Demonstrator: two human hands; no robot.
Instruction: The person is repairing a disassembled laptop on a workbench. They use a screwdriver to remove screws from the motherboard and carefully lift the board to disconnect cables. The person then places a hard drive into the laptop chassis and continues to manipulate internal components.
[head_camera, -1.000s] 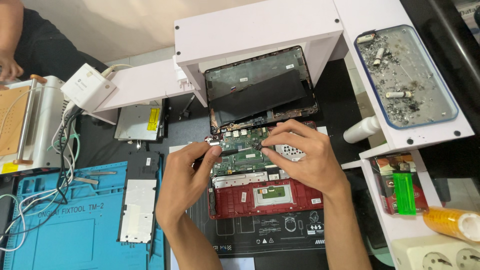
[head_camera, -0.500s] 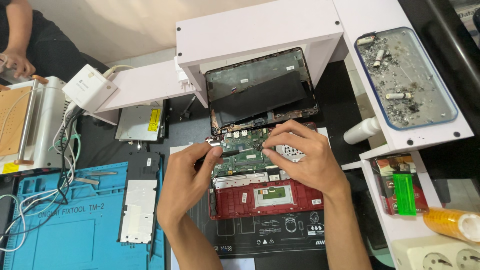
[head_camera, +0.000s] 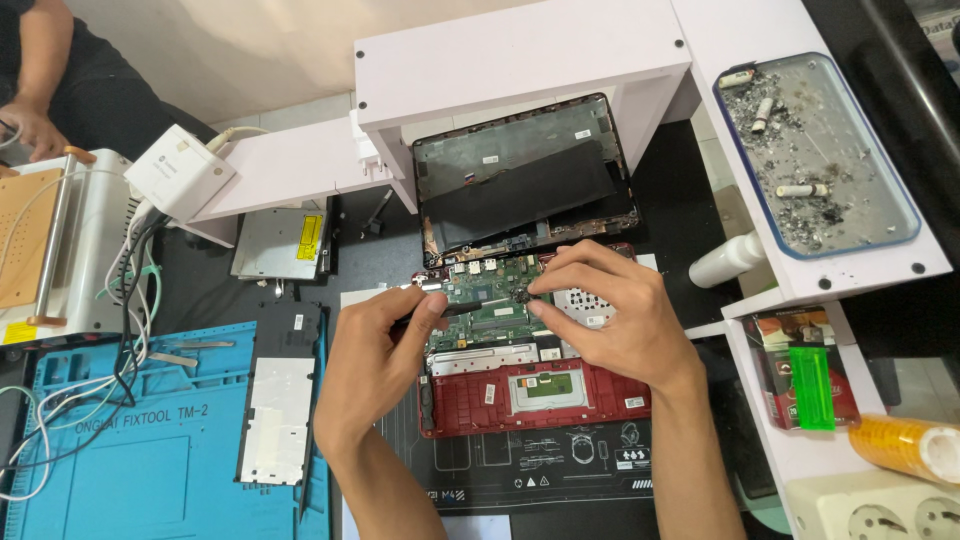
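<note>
Opened laptop (head_camera: 520, 330) at centre, under both hands — work mat (head_camera: 130, 460) to its left, tray of ash (head_camera: 815, 160) on shelf to its right, drive (head_camera: 283, 243) behind-left.

Red plastic laptop shell (head_camera: 540, 395), matt; green circuit board (head_camera: 485, 305); blue mat (head_camera: 130, 450), smooth rubbery-looking; white shelf (head_camera: 520, 55), matt.

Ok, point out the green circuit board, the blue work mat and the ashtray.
green circuit board (head_camera: 487, 312): head view, on the bare middle of the board between the hands.
blue work mat (head_camera: 130, 470): head view, on its flat lower part.
ashtray (head_camera: 868, 190): head view, on its floor near the right rim.
</note>
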